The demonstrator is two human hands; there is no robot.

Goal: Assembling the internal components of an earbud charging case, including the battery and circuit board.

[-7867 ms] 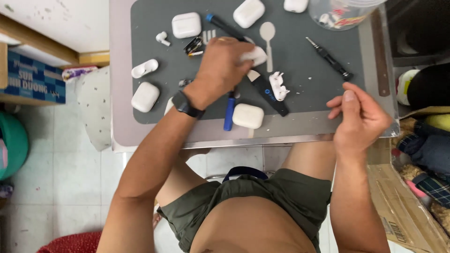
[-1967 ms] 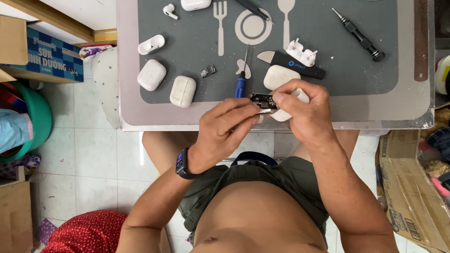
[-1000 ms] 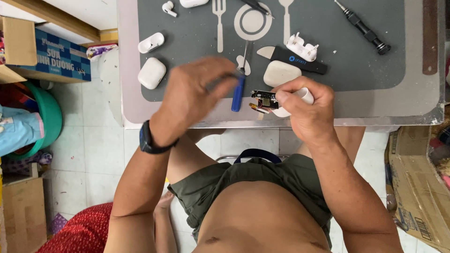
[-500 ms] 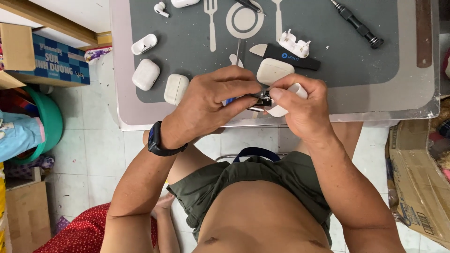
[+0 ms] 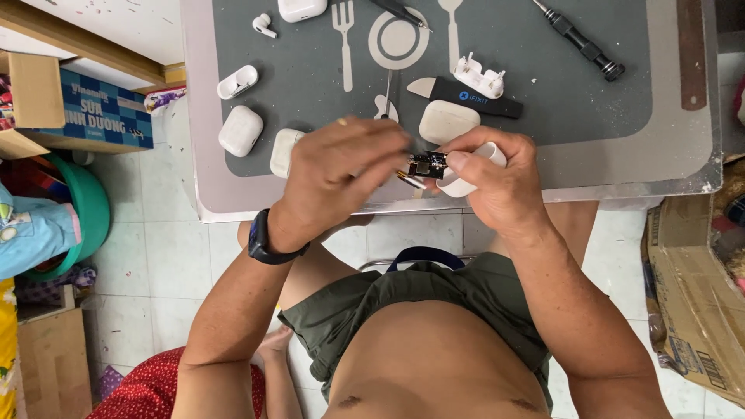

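My right hand (image 5: pixel 500 182) grips an opened white earbud case (image 5: pixel 485 155) at the table's front edge. A small dark circuit board (image 5: pixel 427 164) sticks out of it on the left. My left hand (image 5: pixel 341 174) is closed, its fingertips meeting the board. The blue-handled screwdriver it picked up is hidden inside the fist. Both hands hover over the near edge of the grey mat (image 5: pixel 559 116).
On the mat lie two shut white cases (image 5: pixel 240 130) (image 5: pixel 284 151), an open case half (image 5: pixel 237 81), an earbud (image 5: pixel 264 25), a white lid (image 5: pixel 448 122), a black pry tool (image 5: pixel 473 97), a white insert (image 5: pixel 479 76) and a black screwdriver (image 5: pixel 578 39). On the floor: a green basin (image 5: pixel 85 209) left, a cardboard box (image 5: pixel 698 295) right.
My left hand reached out to the blue-handled screwdriver on the mat, took it, and came back to the board. My right hand kept holding the case.
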